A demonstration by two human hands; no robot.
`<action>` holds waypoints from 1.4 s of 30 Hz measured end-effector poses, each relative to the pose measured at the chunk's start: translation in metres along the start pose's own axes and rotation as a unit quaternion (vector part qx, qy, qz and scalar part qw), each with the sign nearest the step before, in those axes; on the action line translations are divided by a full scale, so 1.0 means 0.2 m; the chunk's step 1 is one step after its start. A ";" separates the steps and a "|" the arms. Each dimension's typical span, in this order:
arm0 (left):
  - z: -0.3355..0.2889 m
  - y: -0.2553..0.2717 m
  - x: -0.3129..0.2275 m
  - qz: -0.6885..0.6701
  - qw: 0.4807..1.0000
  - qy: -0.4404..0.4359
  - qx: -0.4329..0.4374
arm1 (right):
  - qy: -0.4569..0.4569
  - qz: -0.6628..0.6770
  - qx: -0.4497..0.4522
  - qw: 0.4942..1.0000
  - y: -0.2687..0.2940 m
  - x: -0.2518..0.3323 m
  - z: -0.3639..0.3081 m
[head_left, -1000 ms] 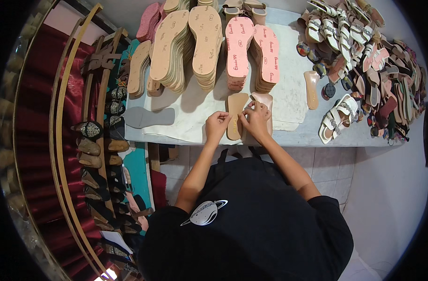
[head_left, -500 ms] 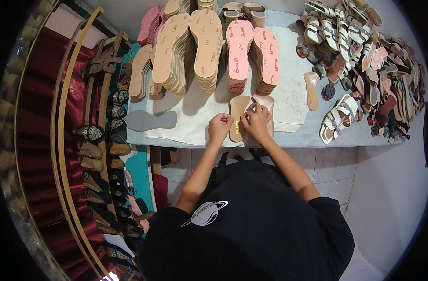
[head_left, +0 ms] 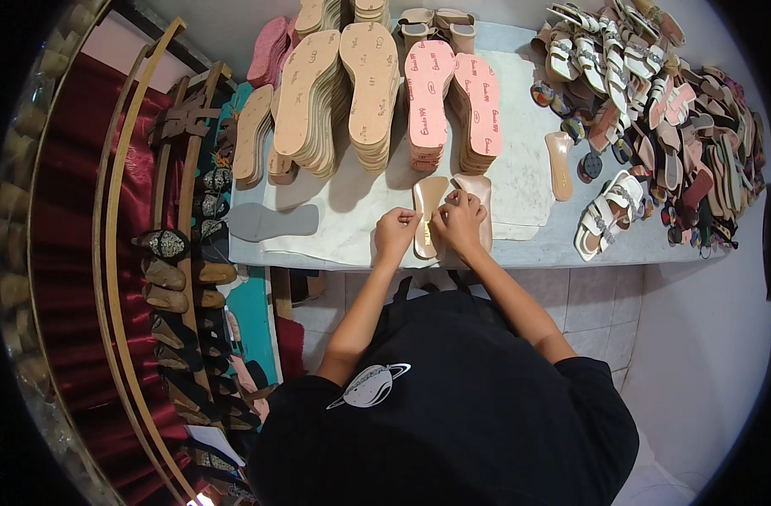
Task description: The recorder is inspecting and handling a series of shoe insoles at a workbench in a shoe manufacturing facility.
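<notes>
A tan insole (head_left: 432, 196) with gold lettering stands out at the table's front edge, between my two hands. My left hand (head_left: 394, 234) is closed, its thumb and fingertips pinching the insole's left edge. On the opposite edge my right hand (head_left: 460, 224) has its fingers bent and pinched together. A glossy pinkish insole (head_left: 478, 187) lies just right of the tan one, partly hidden beneath my right hand. Beyond my hands stand two stacks of pink printed insole boards (head_left: 430, 88), with taller stacks of beige insole boards (head_left: 369, 93) to their left.
White sheets (head_left: 512, 190) cover part of the grey table (head_left: 385, 261). A grey sole (head_left: 273, 221) lies at the left, a glossy tan insole (head_left: 560, 164) at the right. White sandals (head_left: 609, 214) sit near a large heap of footwear (head_left: 680, 126). Shoe racks (head_left: 183, 278) stand left.
The tan insole has tilted or bent a little, and its left edge now catches the light. My hands stay at its sides with only a slight shift.
</notes>
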State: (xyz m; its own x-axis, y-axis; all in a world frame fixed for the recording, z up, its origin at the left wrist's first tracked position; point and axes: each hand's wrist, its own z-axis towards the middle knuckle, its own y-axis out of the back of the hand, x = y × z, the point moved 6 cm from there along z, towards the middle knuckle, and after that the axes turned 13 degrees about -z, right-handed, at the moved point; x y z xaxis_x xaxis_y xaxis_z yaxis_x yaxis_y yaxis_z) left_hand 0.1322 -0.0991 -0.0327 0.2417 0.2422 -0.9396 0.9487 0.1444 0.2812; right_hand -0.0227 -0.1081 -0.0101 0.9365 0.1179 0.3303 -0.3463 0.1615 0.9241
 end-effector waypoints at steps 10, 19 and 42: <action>-0.02 0.01 -0.05 0.046 0.999 0.004 -0.007 | -0.035 -0.026 0.005 0.999 0.02 0.01 0.02; -0.04 -0.01 -0.10 0.089 0.991 -0.094 -0.034 | -0.009 -0.091 -0.033 0.995 0.06 0.04 0.02; -0.13 -0.64 -0.53 0.191 0.937 -0.272 0.110 | -0.084 -0.062 -0.091 0.990 0.40 -0.47 -0.07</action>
State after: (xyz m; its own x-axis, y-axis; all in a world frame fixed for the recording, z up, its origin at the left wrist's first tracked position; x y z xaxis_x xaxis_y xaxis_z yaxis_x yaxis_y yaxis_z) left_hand -0.0195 -0.1190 0.0363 0.5834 -0.2973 -0.7559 0.7765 -0.0690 0.6264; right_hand -0.1400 -0.0929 0.0297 0.9629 -0.0768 0.2589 -0.2186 0.3409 0.9143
